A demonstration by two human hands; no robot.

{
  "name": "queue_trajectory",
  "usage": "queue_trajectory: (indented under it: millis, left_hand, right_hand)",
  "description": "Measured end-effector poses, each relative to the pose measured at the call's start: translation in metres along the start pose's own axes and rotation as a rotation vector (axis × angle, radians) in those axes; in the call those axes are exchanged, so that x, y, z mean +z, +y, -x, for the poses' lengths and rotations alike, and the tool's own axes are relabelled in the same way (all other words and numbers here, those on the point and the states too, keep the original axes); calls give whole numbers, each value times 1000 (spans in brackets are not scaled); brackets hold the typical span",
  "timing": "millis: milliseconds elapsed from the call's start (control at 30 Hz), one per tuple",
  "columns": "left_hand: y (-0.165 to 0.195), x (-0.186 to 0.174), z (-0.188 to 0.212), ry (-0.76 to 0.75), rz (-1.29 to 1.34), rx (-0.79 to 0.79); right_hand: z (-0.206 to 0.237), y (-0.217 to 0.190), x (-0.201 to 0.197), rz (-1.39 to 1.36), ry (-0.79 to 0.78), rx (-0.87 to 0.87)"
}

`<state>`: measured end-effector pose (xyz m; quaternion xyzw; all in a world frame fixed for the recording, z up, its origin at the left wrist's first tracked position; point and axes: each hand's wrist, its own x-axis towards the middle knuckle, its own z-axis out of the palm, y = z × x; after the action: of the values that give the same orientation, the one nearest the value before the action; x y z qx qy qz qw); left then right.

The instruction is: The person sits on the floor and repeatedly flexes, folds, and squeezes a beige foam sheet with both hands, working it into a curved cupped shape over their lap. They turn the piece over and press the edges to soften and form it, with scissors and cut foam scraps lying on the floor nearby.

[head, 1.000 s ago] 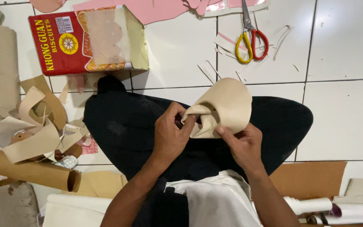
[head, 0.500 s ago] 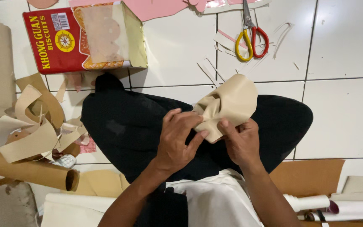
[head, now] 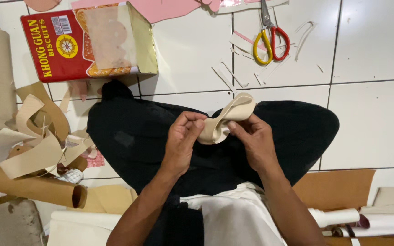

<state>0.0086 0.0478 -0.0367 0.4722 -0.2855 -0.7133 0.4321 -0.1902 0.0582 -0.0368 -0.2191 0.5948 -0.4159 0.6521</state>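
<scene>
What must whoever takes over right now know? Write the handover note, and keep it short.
Left hand: fingers pinch the near end of the beige strip, over the lap.
Right hand: fingers pinch the same strip beside it.
Scissors: on the tiled floor ahead, untouched.
Beige scraps and cardboard tube: floor at left, below the red box.
Done: strip curled into a loop.
Left: loop not visibly fastened, not set down.

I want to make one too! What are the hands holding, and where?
Both hands, left hand and right hand, pinch a curled beige strip at its lower end.
</scene>
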Motion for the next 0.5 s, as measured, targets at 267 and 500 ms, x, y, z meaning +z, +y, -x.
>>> queue_trajectory:
  millis: [267, 500]
  left_hand:
    - [12, 8, 3, -134, -338, 26]
    - [50, 15, 11, -224, -654, 260]
  right_hand:
    - [-2, -17, -9, -201, -132, -82]
    - [9, -19, -14, -367, -245, 50]
